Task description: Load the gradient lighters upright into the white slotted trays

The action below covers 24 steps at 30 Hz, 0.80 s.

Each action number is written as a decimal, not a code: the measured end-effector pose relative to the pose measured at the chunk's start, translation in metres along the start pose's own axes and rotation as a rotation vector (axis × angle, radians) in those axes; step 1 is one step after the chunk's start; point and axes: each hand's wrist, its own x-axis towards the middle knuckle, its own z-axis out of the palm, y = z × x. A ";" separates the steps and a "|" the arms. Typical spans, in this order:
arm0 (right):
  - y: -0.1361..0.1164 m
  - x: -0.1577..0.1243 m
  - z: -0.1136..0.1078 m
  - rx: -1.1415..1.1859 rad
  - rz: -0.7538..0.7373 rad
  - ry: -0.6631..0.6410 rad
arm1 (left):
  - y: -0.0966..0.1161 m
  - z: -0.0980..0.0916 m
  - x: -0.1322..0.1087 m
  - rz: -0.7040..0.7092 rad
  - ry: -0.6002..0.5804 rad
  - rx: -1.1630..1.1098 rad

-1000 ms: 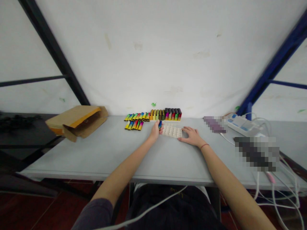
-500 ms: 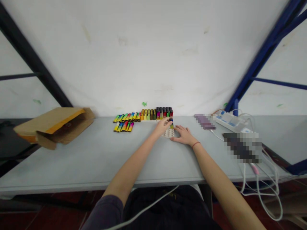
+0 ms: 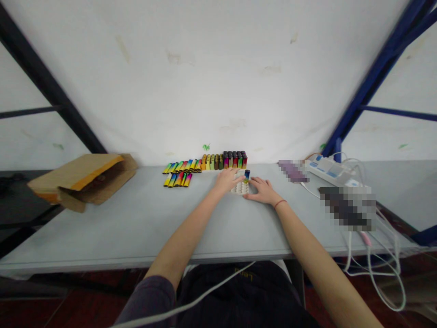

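Observation:
A small white tray (image 3: 241, 188) with rows of round holes lies on the table between my hands. One blue-and-yellow lighter (image 3: 246, 176) stands upright at its far right corner. My left hand (image 3: 226, 181) hovers over the tray's left side, fingers spread and apart from the lighter. Beside the right edge rests my right hand (image 3: 262, 190), its fingers apart and its thumb at the near corner; whether it presses on the tray I cannot tell. Behind them stand upright black-topped lighters (image 3: 235, 160) in rows. Left of these are yellow-to-dark lighters (image 3: 212, 162) and loose multicoloured lighters (image 3: 177, 179) lying flat.
An open cardboard box (image 3: 85, 177) lies on the left of the table (image 3: 143, 223). At right are a power strip (image 3: 334, 171), two blurred-out flat devices (image 3: 293, 171) and white cables (image 3: 367, 269). A wall (image 3: 218, 82) closes off the back.
My left hand has let go of the blue-and-yellow lighter, which now stands in the tray, and has shifted left with its fingers opened. My right hand has stayed by the tray.

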 end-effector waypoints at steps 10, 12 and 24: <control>0.001 0.000 -0.001 0.027 0.020 -0.026 | -0.061 -0.083 -0.056 -0.688 0.057 0.618; 0.001 0.001 -0.001 0.027 0.021 -0.026 | -0.064 -0.082 -0.056 -0.686 0.029 0.595; 0.003 0.001 -0.001 0.021 0.023 -0.037 | -0.061 -0.043 -0.040 -0.292 0.067 0.047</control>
